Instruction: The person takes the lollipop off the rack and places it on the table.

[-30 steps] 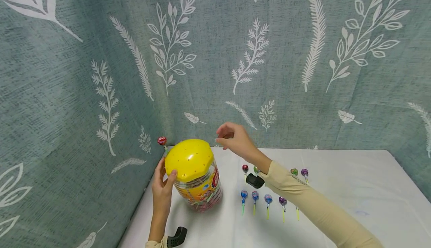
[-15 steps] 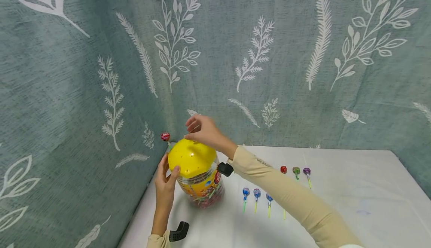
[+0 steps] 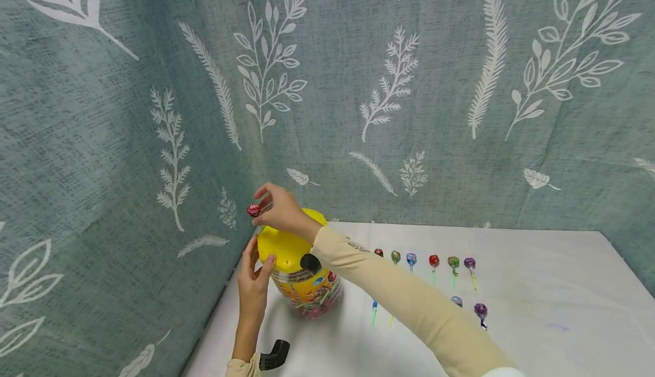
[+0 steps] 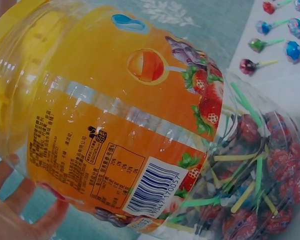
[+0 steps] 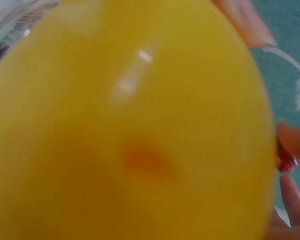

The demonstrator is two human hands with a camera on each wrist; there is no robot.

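In the head view, a clear plastic jar (image 3: 314,297) with a yellow lid (image 3: 281,249) stands tilted at the table's left. My left hand (image 3: 253,291) holds it by the lid and neck, thumb in front. Many wrapped lollipops (image 4: 280,165) lie inside the jar. Just beyond the lid's far left edge is a red lollipop (image 3: 253,210), its stick hidden. My right hand (image 3: 286,212) reaches across the lid, thumb and fingers spread about that red candy. In the right wrist view the candy (image 5: 287,161) shows between fingers; a firm grip is not evident.
Two rows of lollipops lie on the white table (image 3: 542,274) right of the jar, including a purple lollipop (image 3: 480,310) and a red lollipop (image 3: 434,260). My right sleeve (image 3: 399,291) covers some. A leaf-patterned curtain (image 3: 327,81) hangs behind and at the left.
My right hand has moved left from beside the jar, over the lid, to the red lollipop. My left hand keeps its hold on the jar. The red lollipop has hardly moved.
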